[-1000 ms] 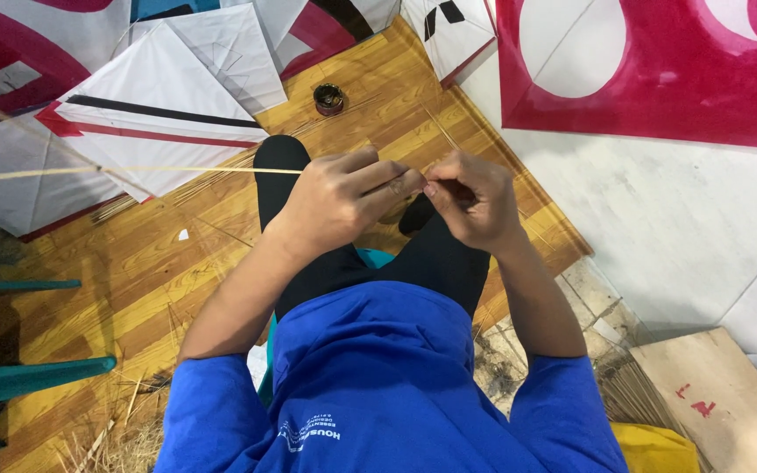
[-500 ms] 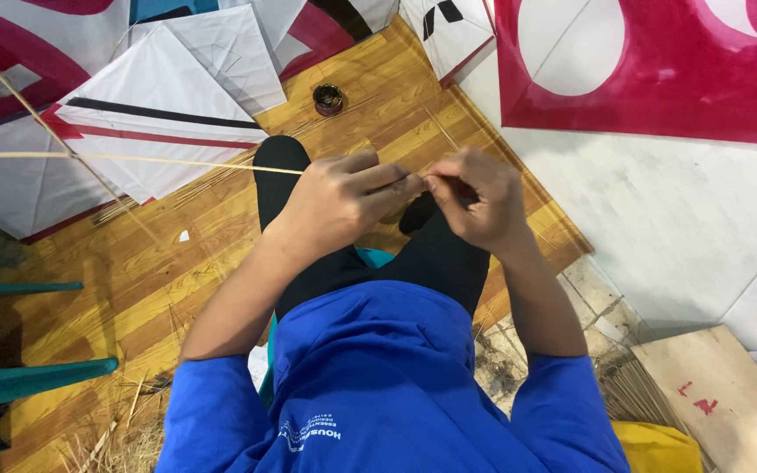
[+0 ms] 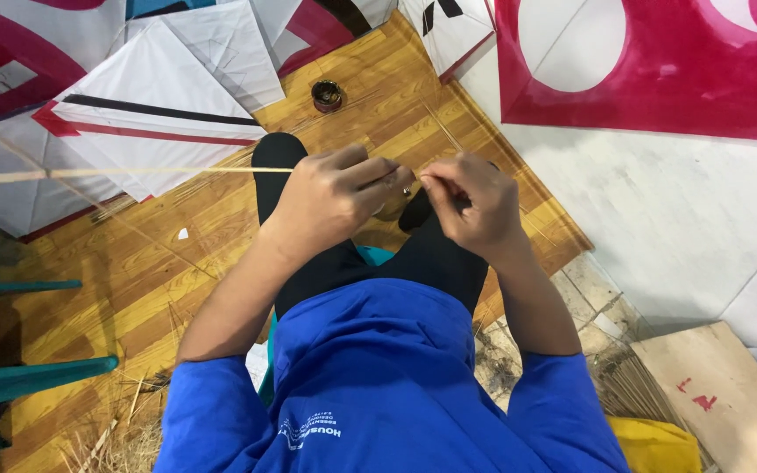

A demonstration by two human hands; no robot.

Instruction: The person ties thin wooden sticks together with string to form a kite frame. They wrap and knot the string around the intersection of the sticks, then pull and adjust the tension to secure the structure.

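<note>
The thin bamboo stick (image 3: pixel 133 172) runs level from far left above the wooden floor (image 3: pixel 89 289) into the left hand (image 3: pixel 330 197), whose grip is clenched round its end, while the right hand (image 3: pixel 470 206) pinches close beside it, so fine fingertip work here wants the stick kept level and both hands close.

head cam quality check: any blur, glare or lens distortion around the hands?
Head view: the left hand and right hand are reasonably sharp, evenly lit, no glare; the thin bamboo stick goes soft toward the left edge; wide-angle bending shows at the borders, where the kites and wooden floor lean; the bottom-left corner falls into shadow.
</note>
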